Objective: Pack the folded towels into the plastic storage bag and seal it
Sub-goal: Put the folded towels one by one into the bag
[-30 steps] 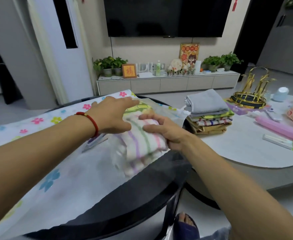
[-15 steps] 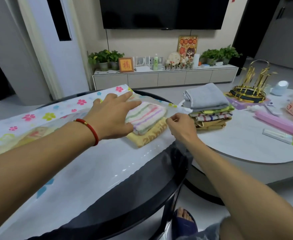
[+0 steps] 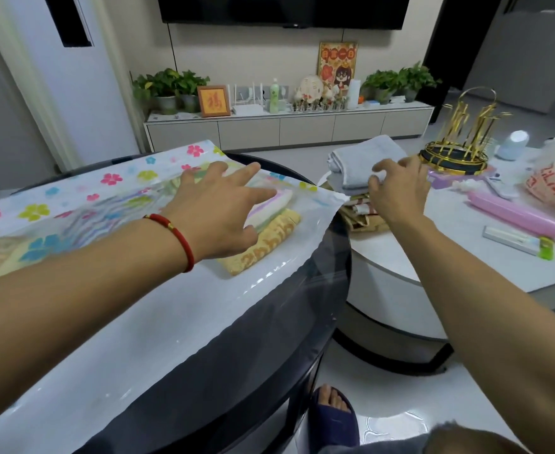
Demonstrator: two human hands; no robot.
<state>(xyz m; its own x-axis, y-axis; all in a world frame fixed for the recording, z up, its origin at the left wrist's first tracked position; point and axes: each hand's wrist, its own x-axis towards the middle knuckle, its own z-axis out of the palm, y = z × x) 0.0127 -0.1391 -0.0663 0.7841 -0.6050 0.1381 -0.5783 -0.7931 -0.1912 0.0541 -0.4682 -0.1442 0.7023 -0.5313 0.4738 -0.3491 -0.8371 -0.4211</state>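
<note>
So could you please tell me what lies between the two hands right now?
In the head view, the plastic storage bag's open edge and a sliver of the black table rim lie between the left hand and right hand.

Landmark = storage bag (image 3: 158, 309), flat on round table (image 3: 269, 371). In bag, far right end: two folded towels (image 3: 269, 224), w/ left hand (image 3: 219, 209) on them. Right of bag, on 2nd table (image 3: 466, 273): towel stack (image 3: 358, 178), right hand (image 3: 397, 188) at it; rack (image 3: 456, 149) further right.
</note>
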